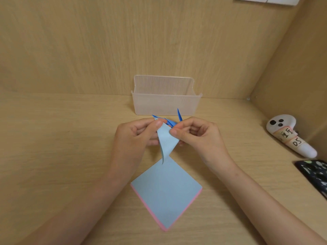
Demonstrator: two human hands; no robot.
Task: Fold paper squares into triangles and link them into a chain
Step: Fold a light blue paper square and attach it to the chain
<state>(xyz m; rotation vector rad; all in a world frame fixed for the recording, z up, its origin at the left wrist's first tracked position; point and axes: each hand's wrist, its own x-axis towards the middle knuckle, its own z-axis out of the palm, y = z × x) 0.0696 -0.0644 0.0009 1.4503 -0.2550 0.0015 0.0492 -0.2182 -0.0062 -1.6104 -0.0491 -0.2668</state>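
Note:
Both hands are raised over the wooden desk and pinch a light blue paper triangle (167,138), whose lower tip curls down. My left hand (136,137) grips its upper left edge between thumb and fingers. My right hand (196,135) pinches its right edge. Behind the fingers, dark blue folded pieces (170,122) stick out, one tip pointing up; how they join the light blue piece is hidden. Below the hands a stack of paper squares (166,193) lies on the desk, light blue on top, pink edges showing beneath.
A clear plastic box (166,98) stands against the back wall behind the hands. At the right lie a white controller (290,135) with a paper label and a dark patterned phone (315,174). A wooden side wall closes the right.

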